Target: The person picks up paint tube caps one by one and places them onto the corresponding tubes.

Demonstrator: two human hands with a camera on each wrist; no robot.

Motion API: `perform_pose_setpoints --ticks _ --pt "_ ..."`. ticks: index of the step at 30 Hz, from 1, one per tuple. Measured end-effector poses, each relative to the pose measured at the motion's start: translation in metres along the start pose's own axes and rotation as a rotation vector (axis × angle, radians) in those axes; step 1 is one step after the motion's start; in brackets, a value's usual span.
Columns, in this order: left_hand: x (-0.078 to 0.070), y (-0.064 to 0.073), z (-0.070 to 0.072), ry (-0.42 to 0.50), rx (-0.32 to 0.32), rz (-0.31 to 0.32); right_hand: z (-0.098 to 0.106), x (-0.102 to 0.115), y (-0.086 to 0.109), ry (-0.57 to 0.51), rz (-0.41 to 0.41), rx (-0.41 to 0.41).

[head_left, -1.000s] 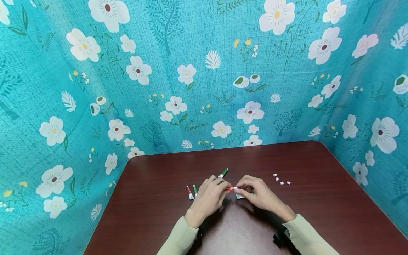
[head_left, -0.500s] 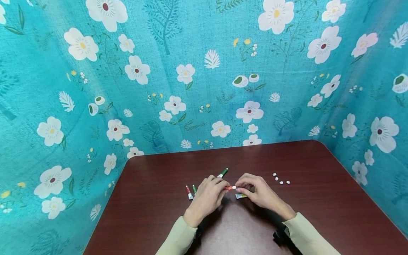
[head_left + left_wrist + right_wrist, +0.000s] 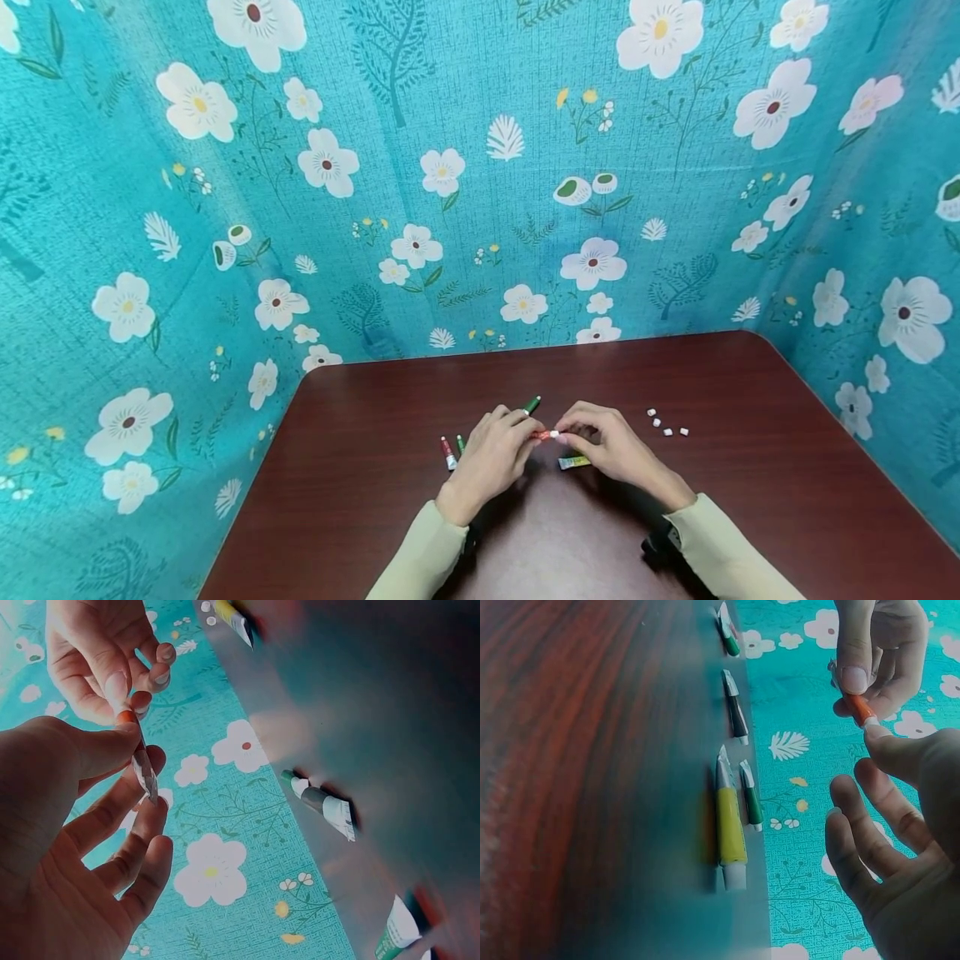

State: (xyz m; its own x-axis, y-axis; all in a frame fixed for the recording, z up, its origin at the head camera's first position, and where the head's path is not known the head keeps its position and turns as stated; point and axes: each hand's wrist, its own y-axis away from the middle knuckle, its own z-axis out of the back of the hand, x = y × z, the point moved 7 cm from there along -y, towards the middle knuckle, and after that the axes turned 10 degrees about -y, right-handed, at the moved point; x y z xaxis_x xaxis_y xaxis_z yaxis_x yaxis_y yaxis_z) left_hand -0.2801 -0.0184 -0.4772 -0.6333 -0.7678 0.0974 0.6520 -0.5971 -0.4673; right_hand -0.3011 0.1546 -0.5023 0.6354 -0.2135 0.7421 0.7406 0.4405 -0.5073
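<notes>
My left hand pinches a small orange paint tube between thumb and fingers, its crimped silver end showing in the left wrist view. From the other side, my right hand pinches the tube's white cap with thumb and index finger, other fingers spread. Both hands are held up over the table. Under the right hand lies a yellow paint tube. Beyond the left hand is a dark green tube, partly hidden by it. A red tube and a green tube lie left of it.
Several small white caps are scattered on the dark red-brown table, right of the right hand. A turquoise flowered curtain surrounds the table's back and sides.
The right thumb and fingers draw back slightly from the cap, then close on it again. Both hands have risen a little, leaving more of the yellow tube visible.
</notes>
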Motion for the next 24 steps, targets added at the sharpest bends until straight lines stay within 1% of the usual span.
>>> perform_pose_setpoints --ticks 6,14,20,24 --pt "0.005 -0.008 -0.004 0.016 -0.002 0.004 0.003 -0.005 -0.006 0.014 -0.033 -0.012" --pt "0.014 -0.016 -0.009 0.036 0.026 0.023 0.005 -0.012 -0.015 0.019 -0.068 -0.018" --pt "0.016 -0.016 -0.013 0.033 0.029 0.033 0.007 -0.013 -0.017 0.008 -0.064 -0.025" --pt "0.017 -0.016 -0.016 0.035 0.028 0.041 0.008 -0.012 -0.017 -0.001 -0.089 -0.016"
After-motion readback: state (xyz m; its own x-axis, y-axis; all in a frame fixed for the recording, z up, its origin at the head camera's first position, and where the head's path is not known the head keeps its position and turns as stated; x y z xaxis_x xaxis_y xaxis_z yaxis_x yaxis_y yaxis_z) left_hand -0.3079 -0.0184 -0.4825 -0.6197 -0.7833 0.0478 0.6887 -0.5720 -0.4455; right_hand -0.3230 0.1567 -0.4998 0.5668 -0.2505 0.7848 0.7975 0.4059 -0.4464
